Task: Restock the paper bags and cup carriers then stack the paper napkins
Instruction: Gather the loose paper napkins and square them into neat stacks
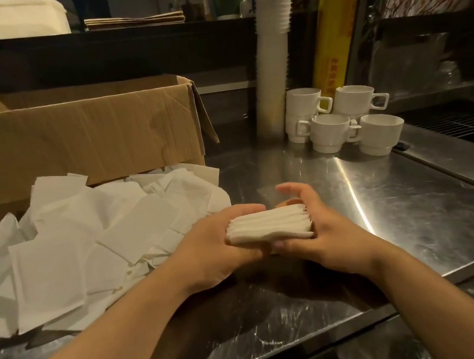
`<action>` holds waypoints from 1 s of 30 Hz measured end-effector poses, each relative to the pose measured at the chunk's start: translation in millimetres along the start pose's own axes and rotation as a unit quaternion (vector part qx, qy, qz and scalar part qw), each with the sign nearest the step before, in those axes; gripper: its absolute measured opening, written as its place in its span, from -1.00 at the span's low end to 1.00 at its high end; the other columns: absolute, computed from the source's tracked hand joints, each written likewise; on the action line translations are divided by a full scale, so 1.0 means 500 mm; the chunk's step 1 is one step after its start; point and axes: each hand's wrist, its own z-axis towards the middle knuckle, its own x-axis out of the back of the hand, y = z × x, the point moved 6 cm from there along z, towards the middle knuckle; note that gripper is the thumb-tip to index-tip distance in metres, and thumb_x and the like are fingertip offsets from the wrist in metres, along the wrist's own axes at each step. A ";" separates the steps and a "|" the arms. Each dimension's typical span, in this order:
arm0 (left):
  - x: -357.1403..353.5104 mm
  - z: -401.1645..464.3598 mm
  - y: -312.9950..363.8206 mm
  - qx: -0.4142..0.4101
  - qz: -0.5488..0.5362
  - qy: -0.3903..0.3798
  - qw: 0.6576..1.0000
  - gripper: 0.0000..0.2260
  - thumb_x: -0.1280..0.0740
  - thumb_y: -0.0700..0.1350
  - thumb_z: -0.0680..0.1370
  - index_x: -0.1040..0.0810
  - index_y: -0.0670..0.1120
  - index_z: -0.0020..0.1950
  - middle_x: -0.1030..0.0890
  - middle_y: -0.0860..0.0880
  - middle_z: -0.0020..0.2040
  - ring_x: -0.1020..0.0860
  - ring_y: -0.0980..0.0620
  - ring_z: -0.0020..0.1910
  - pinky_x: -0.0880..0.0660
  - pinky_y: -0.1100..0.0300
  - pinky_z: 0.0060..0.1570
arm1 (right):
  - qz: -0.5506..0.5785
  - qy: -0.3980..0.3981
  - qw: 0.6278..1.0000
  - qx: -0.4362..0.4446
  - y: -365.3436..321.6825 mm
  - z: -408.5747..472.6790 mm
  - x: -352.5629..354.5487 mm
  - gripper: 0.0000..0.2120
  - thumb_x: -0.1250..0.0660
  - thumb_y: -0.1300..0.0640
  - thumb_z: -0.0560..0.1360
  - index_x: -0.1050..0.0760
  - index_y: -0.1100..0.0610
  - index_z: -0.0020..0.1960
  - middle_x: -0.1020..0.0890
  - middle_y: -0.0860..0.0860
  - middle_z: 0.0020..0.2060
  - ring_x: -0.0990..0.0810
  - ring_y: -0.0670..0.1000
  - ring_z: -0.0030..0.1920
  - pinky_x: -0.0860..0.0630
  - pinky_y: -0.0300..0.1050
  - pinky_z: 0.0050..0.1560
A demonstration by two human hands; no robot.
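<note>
Head view, leftmost: a loose heap of white napkins (86,246) sprawls on the steel surface (417,215) in front of a cardboard box (71,135), just left of the left hand (218,249). That hand curls around the left end of a small napkin stack (268,225), held between both hands above the surface. Its layered white edges face the camera, and its long axis runs left-right. The right hand (314,220) cups the right end, fingers bent. Beyond the right hand stand 5 white cups (340,122); bare steel stretches rightward to the surface's edge.
</note>
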 end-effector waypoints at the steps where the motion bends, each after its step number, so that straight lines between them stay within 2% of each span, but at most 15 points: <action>1: 0.000 0.001 0.001 0.003 -0.009 0.002 1.000 -0.37 -0.59 0.06 0.45 -0.43 0.25 0.46 -0.56 0.28 0.27 -0.52 0.24 0.27 -0.52 0.31 0.27 | 0.009 0.007 1.000 -0.001 0.002 0.002 0.003 -0.12 -0.53 -0.14 0.37 -0.07 -0.26 0.52 -0.48 -0.19 0.23 -0.54 -0.31 0.13 -0.53 -0.34 0.15; 5: -0.004 0.004 0.001 0.029 0.005 -0.015 0.999 -0.16 -0.57 0.22 0.32 -0.25 0.29 0.53 -0.45 0.35 0.25 -0.48 0.23 0.25 -0.46 0.51 0.12 | -0.011 0.002 1.000 -0.004 0.007 0.009 -0.002 0.09 -0.51 -0.24 0.33 0.21 -0.34 0.55 -0.42 -0.24 0.29 -0.53 -0.30 0.20 -0.50 -0.38 0.19; 8: 0.002 0.004 -0.001 0.029 0.031 0.004 0.999 -0.30 -0.57 0.06 0.48 -0.29 0.29 0.52 -0.46 0.29 0.28 -0.46 0.22 0.25 -0.38 0.52 0.09 | -0.017 0.015 1.000 0.000 0.012 0.014 -0.007 0.15 -0.52 -0.27 0.30 0.28 -0.37 0.54 -0.42 -0.24 0.30 -0.52 -0.24 0.25 -0.48 -0.30 0.27; 10: 0.016 0.004 -0.003 0.030 0.014 0.036 0.999 -0.37 -0.56 0.03 0.50 -0.36 0.26 0.50 -0.49 0.27 0.29 -0.48 0.23 0.21 -0.41 0.52 0.06 | 0.007 0.054 0.998 -0.006 0.015 0.015 0.003 0.08 -0.53 -0.23 0.31 0.15 -0.35 0.55 -0.47 -0.25 0.25 -0.53 -0.22 0.21 -0.51 -0.28 0.25; 12: 0.024 0.002 -0.005 0.040 -0.011 0.053 0.998 -0.37 -0.57 0.03 0.48 -0.38 0.24 0.48 -0.50 0.27 0.26 -0.52 0.19 0.18 -0.50 0.48 0.06 | 0.010 0.105 0.994 -0.017 0.014 0.010 0.016 -0.09 -0.54 -0.18 0.35 -0.06 -0.23 0.51 -0.48 -0.28 0.17 -0.51 -0.25 0.17 -0.51 -0.37 0.09; 15: 0.027 0.003 -0.007 0.052 -0.013 0.065 0.996 -0.41 -0.56 0.00 0.49 -0.39 0.22 0.45 -0.51 0.26 0.20 -0.56 0.13 0.12 -0.60 0.36 0.04 | -0.014 0.196 0.981 -0.010 0.012 -0.005 0.042 -0.51 -0.55 -0.09 0.40 -0.37 -0.11 0.20 -0.56 -0.14 0.03 -0.55 -0.15 0.05 -0.54 -0.27 -0.01; 18: 0.025 0.003 -0.007 0.055 -0.031 0.067 0.996 -0.43 -0.56 -0.02 0.49 -0.41 0.21 0.42 -0.53 0.24 0.18 -0.57 0.11 0.11 -0.62 0.31 0.04 | -0.015 0.208 0.978 0.001 0.007 -0.016 0.048 -0.77 -0.55 -0.02 0.43 -0.51 -0.06 -0.05 -0.63 -0.07 -0.17 -0.59 -0.06 -0.16 -0.63 -0.08 -0.13; 21: 0.021 0.002 -0.009 0.052 -0.031 0.054 0.997 -0.40 -0.60 0.00 0.45 -0.40 0.20 0.40 -0.54 0.22 0.18 -0.57 0.08 0.14 -0.64 0.22 0.12 | -0.018 0.187 0.982 0.012 0.006 -0.018 0.043 -0.86 -0.55 0.05 0.45 -0.57 -0.04 -0.13 -0.66 -0.04 -0.25 -0.63 0.00 -0.23 -0.66 0.06 -0.16; 26: 0.019 0.004 -0.011 0.052 -0.034 0.048 0.997 -0.41 -0.61 0.00 0.44 -0.41 0.21 0.36 -0.54 0.20 0.19 -0.56 0.07 0.17 -0.63 0.17 0.17 | -0.021 0.204 0.979 0.012 0.013 -0.016 0.048 -0.84 -0.54 0.06 0.47 -0.55 -0.07 -0.08 -0.65 -0.03 -0.27 -0.63 0.02 -0.25 -0.66 0.06 -0.18; 30: 0.019 0.005 -0.012 0.050 -0.032 0.051 0.997 -0.42 -0.60 -0.01 0.44 -0.41 0.21 0.35 -0.53 0.22 0.18 -0.56 0.08 0.17 -0.63 0.18 0.17 | -0.021 0.198 0.980 0.021 0.008 -0.017 0.045 -0.86 -0.55 0.09 0.46 -0.59 -0.05 -0.13 -0.67 -0.02 -0.28 -0.64 0.04 -0.25 -0.66 0.08 -0.17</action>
